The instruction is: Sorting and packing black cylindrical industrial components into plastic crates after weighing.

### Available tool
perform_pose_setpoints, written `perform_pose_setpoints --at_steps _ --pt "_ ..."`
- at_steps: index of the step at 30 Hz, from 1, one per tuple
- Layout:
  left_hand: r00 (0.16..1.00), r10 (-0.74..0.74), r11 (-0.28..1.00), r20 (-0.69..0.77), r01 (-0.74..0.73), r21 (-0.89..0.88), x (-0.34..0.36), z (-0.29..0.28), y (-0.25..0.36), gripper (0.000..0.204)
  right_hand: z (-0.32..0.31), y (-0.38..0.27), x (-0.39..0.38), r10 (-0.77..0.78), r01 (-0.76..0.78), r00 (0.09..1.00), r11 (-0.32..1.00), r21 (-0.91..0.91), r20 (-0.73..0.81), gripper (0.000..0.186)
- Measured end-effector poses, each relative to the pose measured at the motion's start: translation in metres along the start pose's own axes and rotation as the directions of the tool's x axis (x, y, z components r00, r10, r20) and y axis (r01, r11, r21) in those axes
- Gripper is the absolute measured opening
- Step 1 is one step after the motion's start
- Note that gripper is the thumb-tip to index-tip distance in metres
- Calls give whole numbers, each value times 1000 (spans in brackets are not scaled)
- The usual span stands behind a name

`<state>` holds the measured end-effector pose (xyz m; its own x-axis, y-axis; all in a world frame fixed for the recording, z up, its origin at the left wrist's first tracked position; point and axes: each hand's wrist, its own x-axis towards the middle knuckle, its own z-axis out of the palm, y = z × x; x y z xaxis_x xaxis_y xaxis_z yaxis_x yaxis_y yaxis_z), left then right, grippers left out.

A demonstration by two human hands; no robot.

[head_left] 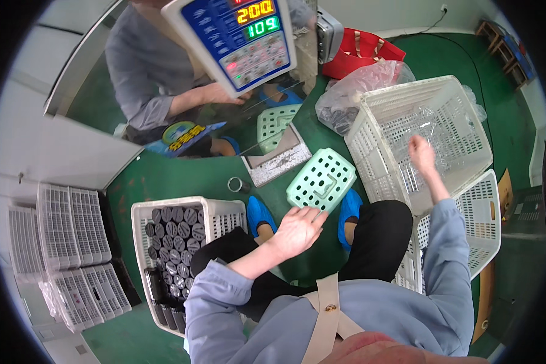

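My left hand (pixel 297 232) lies with fingers stretched out over the near edge of a mint-green plastic piece (pixel 321 181). It is full of holes, has a handle shape on top, and resembles a small low stool or upturned basket. On the right, my right hand (pixel 421 155) reaches into a tall white slatted crate (pixel 373 145), its fingers curled together. Clear plastic pieces (pixel 434 130) lie in that crate around the hand. Whatever the curled fingers hold, if anything, is too small to make out.
A white crate (pixel 207 215) of black cylinders stands at my left, with stacked crates (pixel 76 227) beyond. A display panel (pixel 236 45) hangs before a mirror (pixel 158 115). A short tube (pixel 235 184), clear bag (pixel 346 100), red tote (pixel 358 54) and another crate (pixel 482 224) surround me.
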<state>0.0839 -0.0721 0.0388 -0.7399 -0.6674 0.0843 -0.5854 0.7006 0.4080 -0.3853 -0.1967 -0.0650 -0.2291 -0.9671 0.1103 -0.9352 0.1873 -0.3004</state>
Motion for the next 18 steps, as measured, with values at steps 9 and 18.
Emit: perform_pose_setpoints --at_steps 9,18 --pt "904 -295 883 -308 135 -449 22 -10 19 100 -170 -215 -98 -646 659 747 689 301 -157 14" --pt "764 -546 700 -344 190 -688 12 36 -19 91 -123 -287 -113 -753 705 641 504 500 -145 41"
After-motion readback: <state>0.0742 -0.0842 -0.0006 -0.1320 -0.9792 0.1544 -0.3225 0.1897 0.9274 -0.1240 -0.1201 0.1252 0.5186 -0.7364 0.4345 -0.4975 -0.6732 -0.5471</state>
